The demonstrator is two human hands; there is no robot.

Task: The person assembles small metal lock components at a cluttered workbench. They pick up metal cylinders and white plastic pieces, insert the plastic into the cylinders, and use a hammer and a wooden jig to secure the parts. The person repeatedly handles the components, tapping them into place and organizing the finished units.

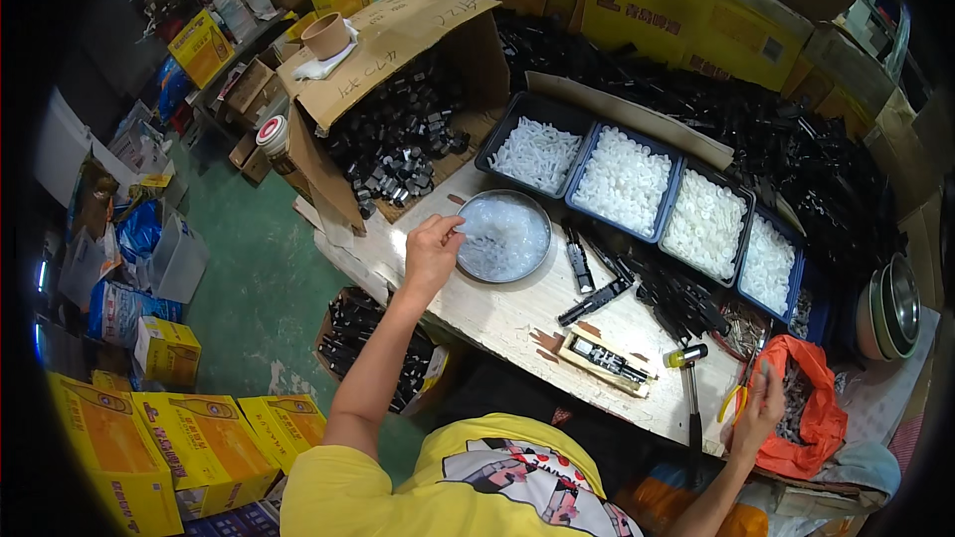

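Observation:
My left hand [434, 251] reaches to the rim of a round metal dish [545, 257] of small translucent pieces. Its thumb and fingertips are pinched together at the dish's left edge; whatever they hold is too small to make out. My right hand [761, 406] is at the left side of an open red plastic bag [818, 400] with small grey parts inside. Yellow-handled pliers [737, 402] show along the thumb side of that hand, whose curled fingers appear closed on them. Left of it lie a yellow-headed hammer [686, 356] and a light-coloured fixture [638, 388] bearing a black-and-metal assembly.
Trays of white plastic parts [622, 182] line the table's back. Black metal parts lie at mid-table [597, 300] and in a large heap behind. A cardboard box [477, 15] of black pieces stands left. Stacked bowls [900, 306] are at right; yellow cartons [204, 443] stand on the floor.

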